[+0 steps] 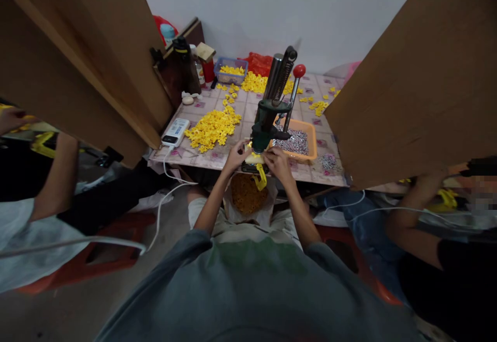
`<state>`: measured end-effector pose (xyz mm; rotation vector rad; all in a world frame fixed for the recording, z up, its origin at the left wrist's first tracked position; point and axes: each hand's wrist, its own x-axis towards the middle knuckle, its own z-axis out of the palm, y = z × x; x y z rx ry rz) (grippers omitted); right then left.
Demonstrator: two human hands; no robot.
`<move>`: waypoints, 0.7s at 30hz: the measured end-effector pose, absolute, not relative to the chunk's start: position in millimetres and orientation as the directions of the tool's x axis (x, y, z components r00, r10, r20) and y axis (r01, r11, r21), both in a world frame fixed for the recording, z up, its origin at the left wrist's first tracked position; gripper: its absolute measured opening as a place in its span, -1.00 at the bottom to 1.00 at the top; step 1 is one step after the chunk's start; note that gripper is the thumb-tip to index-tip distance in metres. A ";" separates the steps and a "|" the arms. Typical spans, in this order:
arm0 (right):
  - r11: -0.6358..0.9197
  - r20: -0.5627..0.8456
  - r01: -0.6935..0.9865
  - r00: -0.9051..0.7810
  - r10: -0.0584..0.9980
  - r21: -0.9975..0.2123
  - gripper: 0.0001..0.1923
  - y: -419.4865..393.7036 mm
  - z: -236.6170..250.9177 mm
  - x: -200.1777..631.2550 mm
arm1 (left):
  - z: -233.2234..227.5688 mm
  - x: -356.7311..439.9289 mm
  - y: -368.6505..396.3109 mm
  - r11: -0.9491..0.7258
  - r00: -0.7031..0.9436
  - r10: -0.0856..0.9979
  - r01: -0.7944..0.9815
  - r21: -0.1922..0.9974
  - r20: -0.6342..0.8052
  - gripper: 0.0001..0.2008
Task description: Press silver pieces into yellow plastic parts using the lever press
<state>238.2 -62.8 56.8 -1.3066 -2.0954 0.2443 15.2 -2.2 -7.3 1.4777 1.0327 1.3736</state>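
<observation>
On my remote view, blue print showed on the white device (pixel 176 132), too small to read. The left hand (pixel 236 156) was partly curled, thumb and forefinger apart, beside the base of the press (pixel 265 122). The right hand (pixel 278 161) was bent, fingertips gathered at the opposite side. I could not tell whether either grasped the yellow piece (pixel 257 153) under the press head. The press stood at the table's (pixel 246 106) near edge, long axis upright, leaning rightward; its lever (pixel 292 101) pointed upward.
</observation>
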 end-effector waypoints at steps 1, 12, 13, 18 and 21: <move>0.505 0.406 0.694 -0.322 0.855 -0.513 -0.64 -64.4 55.7 236.6 | -6.9 13.3 -5.6 -0.301 0.076 0.951 0.023 0.953 0.299 -0.37; 0.618 0.437 0.559 -0.438 0.786 -0.552 -0.68 -69.9 74.3 229.1 | 16.6 -4.7 -28.3 -0.416 0.347 0.867 0.112 0.902 0.357 -0.54; 0.622 0.412 0.555 -0.466 0.783 -0.552 -0.71 -70.6 77.0 227.7 | 16.9 -4.2 -27.7 -0.419 0.346 0.866 0.112 0.901 0.360 -0.53; 0.620 0.420 0.595 -0.457 0.784 -0.511 -0.76 -78.7 94.5 229.3 | 16.7 -1.7 -27.5 -0.409 0.331 0.872 0.085 0.909 0.361 -0.50; 0.541 0.634 0.700 -0.162 0.756 -0.466 -0.65 -64.4 124.7 236.0 | 16.3 0.2 -27.7 -0.400 0.306 0.881 0.080 0.913 0.360 -0.52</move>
